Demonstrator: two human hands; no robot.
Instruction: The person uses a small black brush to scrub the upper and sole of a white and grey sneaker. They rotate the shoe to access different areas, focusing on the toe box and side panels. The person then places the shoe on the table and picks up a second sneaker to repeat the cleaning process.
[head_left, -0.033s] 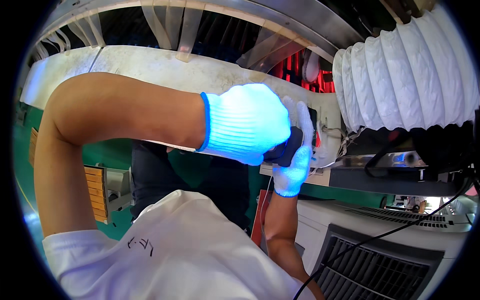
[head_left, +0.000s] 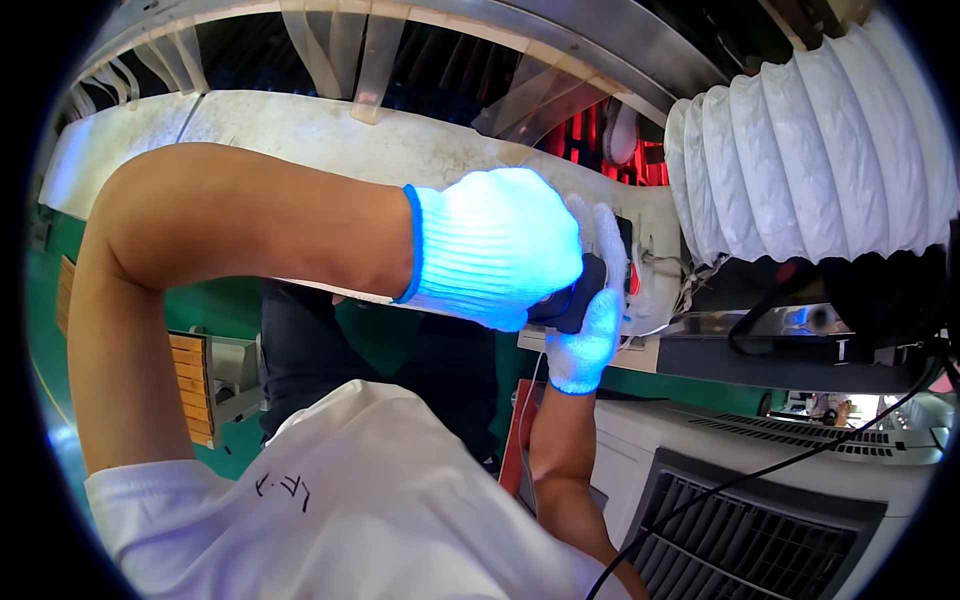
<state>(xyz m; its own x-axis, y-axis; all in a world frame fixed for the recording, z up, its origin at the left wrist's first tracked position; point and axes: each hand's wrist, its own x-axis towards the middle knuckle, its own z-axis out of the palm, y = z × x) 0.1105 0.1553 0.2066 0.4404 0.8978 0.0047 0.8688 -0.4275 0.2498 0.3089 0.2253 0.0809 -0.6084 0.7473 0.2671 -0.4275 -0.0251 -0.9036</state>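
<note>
Head view: left hand (head_left: 495,245) in white knit glove fisted around a dark handheld device (head_left: 578,292), raised before the chest. Right hand (head_left: 592,300), gloved too, wraps it from beneath. White ribbed duct (head_left: 820,140) just right.

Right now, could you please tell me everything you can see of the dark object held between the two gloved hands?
The dark object is small, black and smooth, like hard plastic, and mostly hidden. Only a rounded stretch shows between the gloves, so its full shape cannot be told. The left hand, in a white knit glove with a blue cuff, is closed over it from the left; the right hand, gloved alike, wraps its fingers around the far side. It is held up in front of the pale, worn machine panel.
</note>
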